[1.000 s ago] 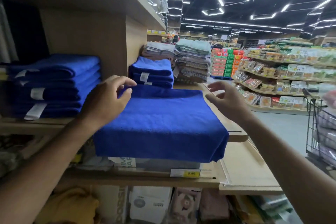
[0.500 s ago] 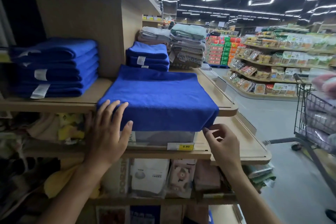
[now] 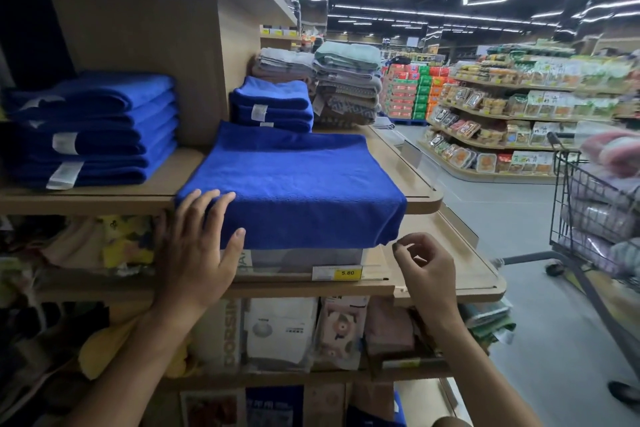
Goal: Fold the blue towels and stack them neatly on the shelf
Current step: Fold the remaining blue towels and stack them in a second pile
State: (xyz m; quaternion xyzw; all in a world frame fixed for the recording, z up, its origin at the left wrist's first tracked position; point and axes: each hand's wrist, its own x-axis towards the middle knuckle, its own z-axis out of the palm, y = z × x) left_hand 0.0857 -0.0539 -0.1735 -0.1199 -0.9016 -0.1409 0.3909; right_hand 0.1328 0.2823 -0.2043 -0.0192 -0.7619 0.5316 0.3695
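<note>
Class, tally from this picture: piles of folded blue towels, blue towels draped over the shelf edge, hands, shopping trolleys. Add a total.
Folded blue towel piles: 2, left pile, rear pile
Draped blue towel: 1
Hands: 2, left hand, right hand
Shopping trolley: 1
Total: 6

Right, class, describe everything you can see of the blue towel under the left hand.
The blue towel is a fuzzy cloth folded into a flat rectangle. It lies on the wooden shelf, its near edge drooping over the front. The left hand rests on its left corner; the right hand curls beside the right corner, contact unclear.
</note>
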